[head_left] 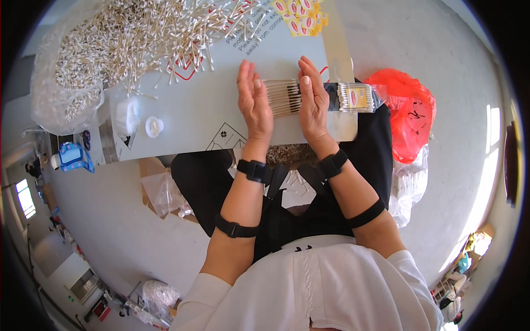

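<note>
A flat row of cotton swabs (281, 95) lies crosswise on the grey tabletop (185, 110), between my two hands. My left hand (256, 105) stands on edge at the row's left end, fingers straight and palm turned inward. Facing it at the right end is my right hand (313, 102), its fingers also stretched out, next to the swab tips. Neither hand has its fingers wrapped around anything. Just right of my right hand, a clear packet of cotton swabs (344, 97) with a yellow label card (359, 98) lies on a dark strip.
A large heap of loose swabs (127, 41) spills from a clear bag at the far left. Yellow cards (302, 16) lie at the far edge. A small white round container (154, 127) stands at left. Right of the table hangs a red plastic bag (407, 113).
</note>
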`<state>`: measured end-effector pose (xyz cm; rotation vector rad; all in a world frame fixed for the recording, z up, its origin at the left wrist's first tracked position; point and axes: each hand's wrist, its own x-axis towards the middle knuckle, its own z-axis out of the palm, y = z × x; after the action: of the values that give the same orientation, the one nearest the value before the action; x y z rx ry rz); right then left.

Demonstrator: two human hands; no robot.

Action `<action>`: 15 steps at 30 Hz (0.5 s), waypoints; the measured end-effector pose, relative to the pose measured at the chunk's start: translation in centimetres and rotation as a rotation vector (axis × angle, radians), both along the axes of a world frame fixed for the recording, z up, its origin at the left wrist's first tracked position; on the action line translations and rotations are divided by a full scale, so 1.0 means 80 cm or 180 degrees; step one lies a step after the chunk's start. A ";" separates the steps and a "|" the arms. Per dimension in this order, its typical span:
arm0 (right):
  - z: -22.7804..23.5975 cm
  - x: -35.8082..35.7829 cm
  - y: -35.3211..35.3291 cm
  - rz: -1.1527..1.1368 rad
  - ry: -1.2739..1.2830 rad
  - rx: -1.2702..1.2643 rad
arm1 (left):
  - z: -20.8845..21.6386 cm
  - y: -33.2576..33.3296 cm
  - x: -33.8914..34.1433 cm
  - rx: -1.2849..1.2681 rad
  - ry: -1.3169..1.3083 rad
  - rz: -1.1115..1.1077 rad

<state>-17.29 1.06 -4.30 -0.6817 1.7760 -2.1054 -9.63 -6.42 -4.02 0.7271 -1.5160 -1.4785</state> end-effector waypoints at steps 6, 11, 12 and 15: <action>-0.005 0.010 0.004 -0.0041 -0.0165 0.0099 | 0.003 0.001 -0.003 0.0143 -0.0155 -0.0144; -0.001 0.006 0.012 -0.0060 -0.0137 0.0265 | 0.002 -0.001 0.004 0.0455 0.0104 -0.0092; 0.001 0.006 0.011 -0.0065 -0.0115 0.0212 | 0.000 0.000 0.004 0.0417 0.0218 -0.0028; 0.004 0.005 0.010 0.0011 -0.0044 0.0099 | -0.001 0.007 -0.004 0.0438 0.0367 -0.0053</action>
<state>-16.87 1.87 -3.96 -0.6602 1.7950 -2.0707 -9.93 -5.83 -4.09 0.6983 -1.3468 -1.6216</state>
